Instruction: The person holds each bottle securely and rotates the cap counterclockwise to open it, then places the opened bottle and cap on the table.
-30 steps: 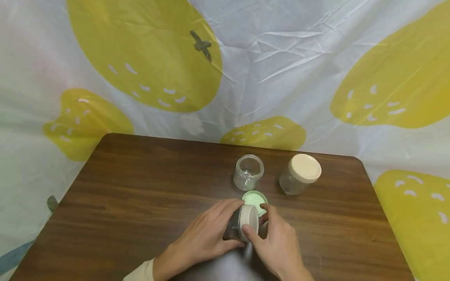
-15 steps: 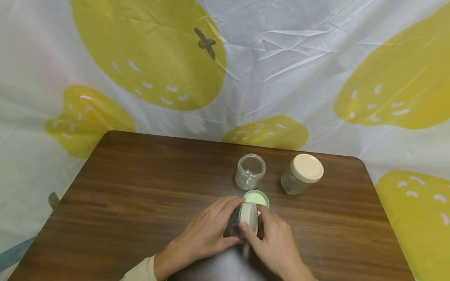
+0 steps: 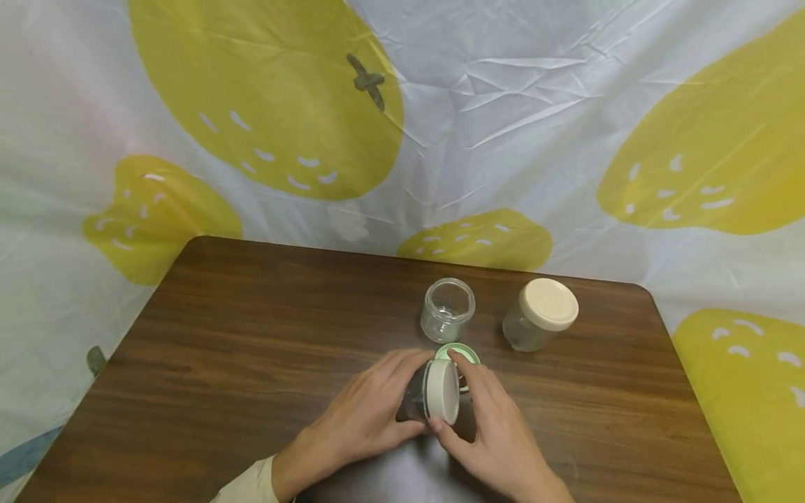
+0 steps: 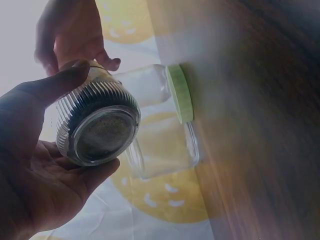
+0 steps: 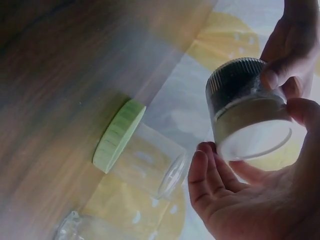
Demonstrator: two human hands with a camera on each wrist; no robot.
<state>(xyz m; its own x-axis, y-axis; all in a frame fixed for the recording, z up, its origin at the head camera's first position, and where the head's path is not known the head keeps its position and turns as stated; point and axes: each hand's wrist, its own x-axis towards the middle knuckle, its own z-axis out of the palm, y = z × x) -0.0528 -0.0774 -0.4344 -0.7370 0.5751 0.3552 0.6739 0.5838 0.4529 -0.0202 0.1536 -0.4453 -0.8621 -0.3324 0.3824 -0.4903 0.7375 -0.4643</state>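
Nearest, a pale sleeve point(image 3: 248, 485) is covering the left wrist. The left hand point(image 3: 367, 416) is holding a ribbed jar point(image 4: 102, 115) with dark contents; its grip is curling firmly round the jar's side, fingers over the far flank and thumb below on the near one. The jar is tipping onto its side above the desk point(image 3: 264, 314), its white lid point(image 3: 444, 392) facing right.

From the right, the right hand point(image 3: 499, 433) is spanning that lid. Its grip is spreading about as wide as the lid, thumb at the near edge and index finger at the far edge. Half a second ago the thumb was lying over the lid's face and the fingers were bunching closer; now the grip is reaching wider, and more of the lid is showing. The left hand is keeping much the same hold.

Just beyond the hands, a green lid point(image 5: 120, 136) is lying flat on the desk, partly hidden by the right index finger. Behind it an open-mouthed clear jar point(image 3: 445, 323) is standing upright. Far right, a clear jar point(image 3: 527, 334) is standing under a cream lid point(image 3: 551, 302). All three are staying where they were. A lemon-print cloth point(image 3: 453, 119) is hanging behind the desk.
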